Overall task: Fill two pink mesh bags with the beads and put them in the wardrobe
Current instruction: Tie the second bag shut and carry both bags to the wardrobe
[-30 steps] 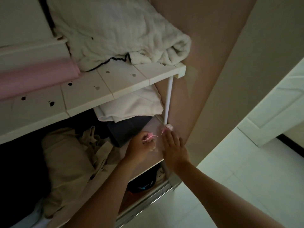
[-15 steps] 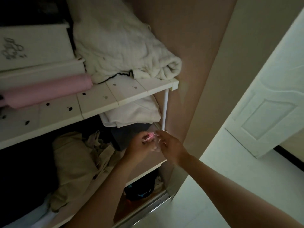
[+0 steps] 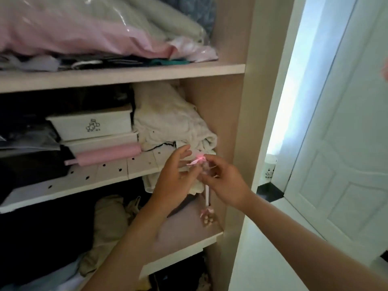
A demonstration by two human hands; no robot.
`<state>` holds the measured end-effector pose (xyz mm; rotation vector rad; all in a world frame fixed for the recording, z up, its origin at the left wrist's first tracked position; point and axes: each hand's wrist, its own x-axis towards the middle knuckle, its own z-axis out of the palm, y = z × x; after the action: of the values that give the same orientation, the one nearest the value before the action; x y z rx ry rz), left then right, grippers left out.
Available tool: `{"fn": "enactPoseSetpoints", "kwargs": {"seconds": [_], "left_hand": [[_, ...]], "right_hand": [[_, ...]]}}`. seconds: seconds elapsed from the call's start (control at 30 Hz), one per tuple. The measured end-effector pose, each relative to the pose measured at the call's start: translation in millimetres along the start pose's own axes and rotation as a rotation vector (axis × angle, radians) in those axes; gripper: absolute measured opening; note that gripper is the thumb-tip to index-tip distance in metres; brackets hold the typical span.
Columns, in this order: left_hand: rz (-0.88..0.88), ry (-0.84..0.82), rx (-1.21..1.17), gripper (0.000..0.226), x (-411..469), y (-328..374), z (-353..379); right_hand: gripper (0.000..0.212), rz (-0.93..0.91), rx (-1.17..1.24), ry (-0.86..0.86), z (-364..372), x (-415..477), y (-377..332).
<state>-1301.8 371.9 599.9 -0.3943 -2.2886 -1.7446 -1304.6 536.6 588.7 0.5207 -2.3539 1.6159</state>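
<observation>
pinching 2nd pink bag [image 3: 202,166] w/ right hand [image 3: 223,183], left hand [image 3: 174,177] hovering loose-fingered by its ribbon [image 3: 192,163]; 1st bag [image 3: 207,211] w/ beads [image 3: 208,221] is lying on lower shelf [image 3: 184,238]. light pinch probably risking slipping, bag dropping.

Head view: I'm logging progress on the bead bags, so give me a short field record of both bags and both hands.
first bag: beads inside, lying on the lower shelf beside the white post
second bag: in the air before the wardrobe, not yet placed
right hand: pinches the second bag
left hand: fingers spread beside its pink ribbon; contact unclear
</observation>
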Motion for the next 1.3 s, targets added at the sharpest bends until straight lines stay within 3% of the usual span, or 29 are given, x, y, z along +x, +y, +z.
{"fn": "enactPoseSetpoints", "kwargs": {"seconds": [0.13,0.27,0.43,0.63,0.83,0.97,1.03,1.17,1.3], "left_hand": [[0.202,0.031,0.064,0.035,2.9,59.4,-6.2],[0.345,0.08,0.091,0.035,16.9,107.9,-15.8],[0.478,0.117,0.091,0.032,43.9,164.1,-32.8],[0.51,0.106,0.127,0.031,75.6,212.4,-49.1],[0.516,0.041,0.516,0.037,117.6,224.6,-49.6],[0.594,0.039,1.055,0.035,139.6,226.3,-45.9],[0.571,0.02,1.216,0.036,149.8,223.4,-44.5],[0.601,0.029,1.31,0.036,162.2,219.6,-42.2],[0.599,-0.029,1.352,0.033,164.3,224.5,-40.9]], "right_hand": [[0.043,-0.082,-0.001,0.047,-27.5,11.1,-45.6],[0.058,-0.188,0.034,0.104,-51.7,24.4,-94.8],[0.038,-0.302,-0.025,0.228,-71.3,44.3,-151.6],[0.036,-0.374,-0.239,0.307,-86.9,75.4,-192.7],[0.034,-0.249,-0.424,0.372,-94.2,113.9,-189.1],[0.022,-0.199,-0.451,0.385,-95.3,128.3,-185.9],[0.02,-0.138,-0.488,0.362,-95.9,136.1,-184.3],[0.023,-0.059,-0.545,0.367,-94.8,151.8,-179.8],[0.02,-0.126,-0.69,0.403,-90.5,149.7,-180.5]]}}
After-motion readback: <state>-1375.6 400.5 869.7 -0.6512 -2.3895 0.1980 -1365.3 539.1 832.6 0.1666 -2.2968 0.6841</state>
